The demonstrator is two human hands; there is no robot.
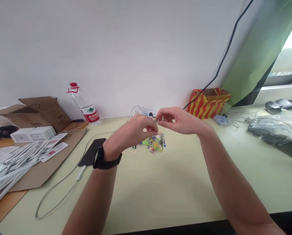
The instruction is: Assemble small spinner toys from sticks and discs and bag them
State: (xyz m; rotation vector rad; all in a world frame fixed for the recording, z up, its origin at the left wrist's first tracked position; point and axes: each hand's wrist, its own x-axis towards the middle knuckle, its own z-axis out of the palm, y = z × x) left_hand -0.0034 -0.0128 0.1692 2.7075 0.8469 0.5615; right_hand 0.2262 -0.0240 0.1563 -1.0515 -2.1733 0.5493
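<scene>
My left hand (133,132) and my right hand (176,120) meet above the pale green table (160,189), both with fingers pinched together. Between their fingertips is a small thin item (157,121) that I cannot make out. Just under the hands lies a small pile of colourful plastic bits (154,143), green, yellow, blue and red, some in a clear packet. A black band sits on my left wrist (106,160).
A black phone (92,151) with a white cable (62,186) lies left of the hands. Further left are stacked white tags (16,156) on cardboard, an open box (40,111) and a water bottle (84,104). A striped bag (207,101) and dark plastic bag (270,130) are to the right.
</scene>
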